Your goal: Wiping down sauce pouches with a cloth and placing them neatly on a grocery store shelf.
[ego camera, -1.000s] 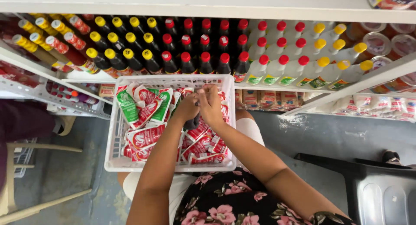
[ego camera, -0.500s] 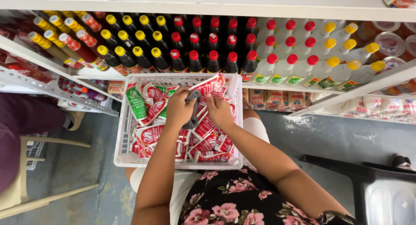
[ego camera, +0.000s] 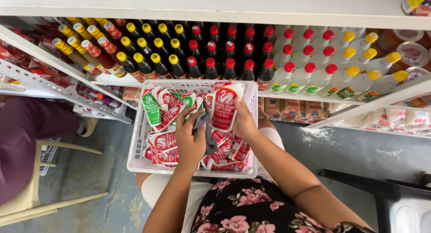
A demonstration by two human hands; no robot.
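Mid wipe-down over white basket [ego camera: 139, 148] on lap: right hand [ego camera: 244, 121] clenched on 1 red-white sauce pouch [ego camera: 224, 106] held upright, left hand [ego camera: 191, 141] gripping grey cloth [ego camera: 205, 130] just beside it; next probably needs cloth pressed on pouch face.

red-white pouch [ego camera: 223, 108] upright in basket [ego camera: 134, 156] | more pouches [ego camera: 162, 141] heaped | green pouch [ego camera: 151, 109] left

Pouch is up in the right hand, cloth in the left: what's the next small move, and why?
Probably draw the grey cloth in the left hand across the red-and-white pouch: the right hand holds it upright above the white basket, and the cloth sits right beside it.
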